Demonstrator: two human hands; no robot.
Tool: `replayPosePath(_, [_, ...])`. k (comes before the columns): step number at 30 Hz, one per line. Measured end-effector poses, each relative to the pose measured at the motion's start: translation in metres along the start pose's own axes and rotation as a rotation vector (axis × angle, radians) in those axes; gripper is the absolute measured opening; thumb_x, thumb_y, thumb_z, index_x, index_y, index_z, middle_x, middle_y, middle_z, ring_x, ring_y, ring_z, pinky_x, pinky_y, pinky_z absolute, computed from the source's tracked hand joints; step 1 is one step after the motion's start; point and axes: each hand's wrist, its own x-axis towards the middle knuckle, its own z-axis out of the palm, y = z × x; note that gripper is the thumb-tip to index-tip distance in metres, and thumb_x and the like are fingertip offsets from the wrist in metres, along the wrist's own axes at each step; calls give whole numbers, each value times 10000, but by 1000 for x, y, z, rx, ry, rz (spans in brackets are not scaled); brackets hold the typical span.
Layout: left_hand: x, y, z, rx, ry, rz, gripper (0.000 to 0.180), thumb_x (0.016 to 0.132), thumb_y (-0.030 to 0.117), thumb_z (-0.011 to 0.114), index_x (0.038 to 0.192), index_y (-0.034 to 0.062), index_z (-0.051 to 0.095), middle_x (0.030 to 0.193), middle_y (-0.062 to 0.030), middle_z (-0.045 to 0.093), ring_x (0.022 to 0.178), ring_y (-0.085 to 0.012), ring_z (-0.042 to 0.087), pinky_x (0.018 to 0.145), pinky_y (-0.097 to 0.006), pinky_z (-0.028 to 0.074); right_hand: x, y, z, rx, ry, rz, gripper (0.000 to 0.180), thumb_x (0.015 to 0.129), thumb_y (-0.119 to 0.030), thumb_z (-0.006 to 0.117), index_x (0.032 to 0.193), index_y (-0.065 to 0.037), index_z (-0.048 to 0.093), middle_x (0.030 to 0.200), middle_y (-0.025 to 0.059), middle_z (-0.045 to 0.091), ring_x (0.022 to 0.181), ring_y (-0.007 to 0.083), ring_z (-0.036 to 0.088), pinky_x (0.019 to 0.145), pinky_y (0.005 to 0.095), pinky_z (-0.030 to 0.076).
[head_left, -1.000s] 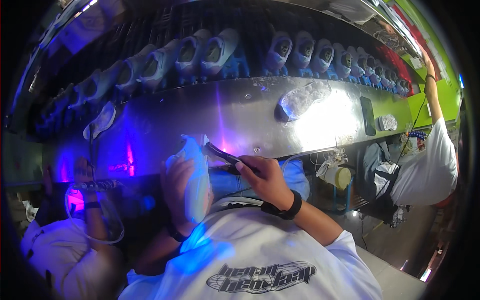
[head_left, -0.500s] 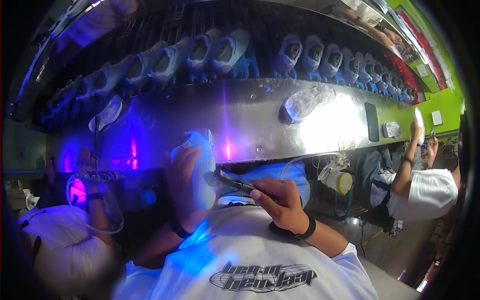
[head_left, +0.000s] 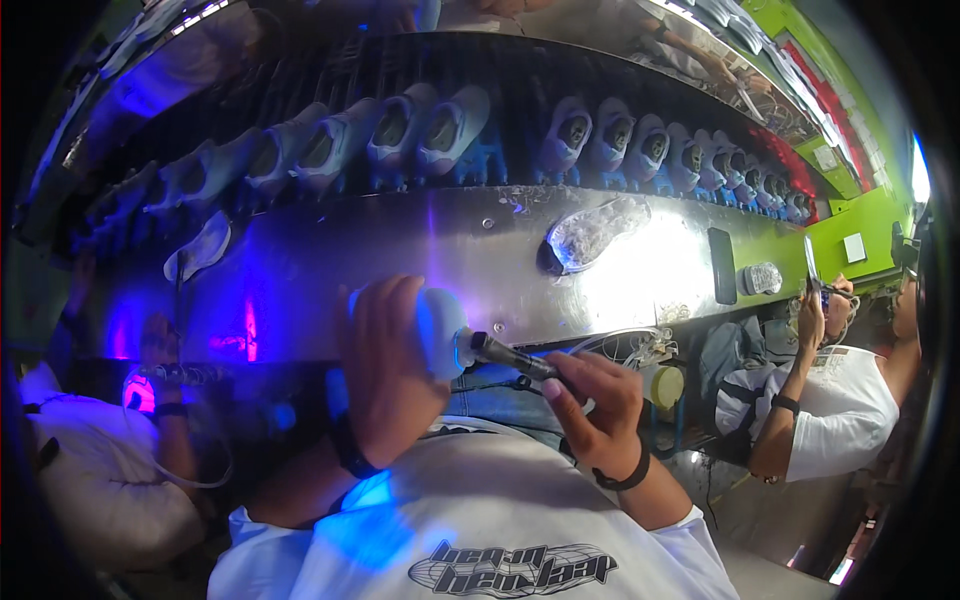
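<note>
My left hand (head_left: 392, 365) is closed around a white shoe (head_left: 440, 325) lit blue, its rounded end pointing right. Fingers and palm hide much of the shoe. In my right hand (head_left: 602, 415), the thumb and fingers grip a slim brush (head_left: 515, 357) with a dark head and a metallic handle. The brush head meets the right edge of the shoe, or lies very close to it. Both hands are in front of me, by the near edge of the metal bench (head_left: 370, 290).
Beyond the bench, white shoes (head_left: 455, 130) stand in a row on blue supports. A shoe-shaped clear-wrapped piece (head_left: 595, 235) and a black phone-like slab (head_left: 722, 265) lie on the bench. Co-workers sit at left (head_left: 100, 460) and right (head_left: 845, 410). Tubing (head_left: 640, 345) hangs near a yellowish container (head_left: 666, 388).
My left hand has turned the shoe, so its rounded end faces right instead of its long side. My right hand has moved slightly right with the brush. The view has shifted a little.
</note>
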Motion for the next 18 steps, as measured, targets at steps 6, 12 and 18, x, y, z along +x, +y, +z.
replayPosePath(6, [17, -10, -3, -21, 6, 27, 713, 671, -17, 773, 1334, 56, 521, 1284, -185, 589, 1215, -432, 560, 1118, -572, 382, 30, 16, -8, 1, -65, -112, 223, 859, -52, 746, 1066, 29, 751, 729, 121, 639, 582, 223, 617, 557, 329, 468])
replayPosePath(12, [35, -28, -9, -155, -3, 78, 621, 626, -26, 811, 1209, 37, 607, 1175, -192, 637, 1099, -434, 624, 995, -486, 501, 51, 42, 19, 200, -84, -105, 230, 930, -94, 729, 1104, 55, 753, 743, 119, 636, 599, 192, 573, 555, 340, 430])
replayPosePath(18, [42, -41, -15, -150, -63, 55, 639, 646, 75, 894, 1222, 13, 623, 1157, -188, 663, 1105, -406, 654, 970, -481, 535, 55, 65, 60, 366, -24, -129, 223, 952, -110, 731, 1109, 44, 766, 792, 133, 680, 658, 187, 606, 618, 333, 471])
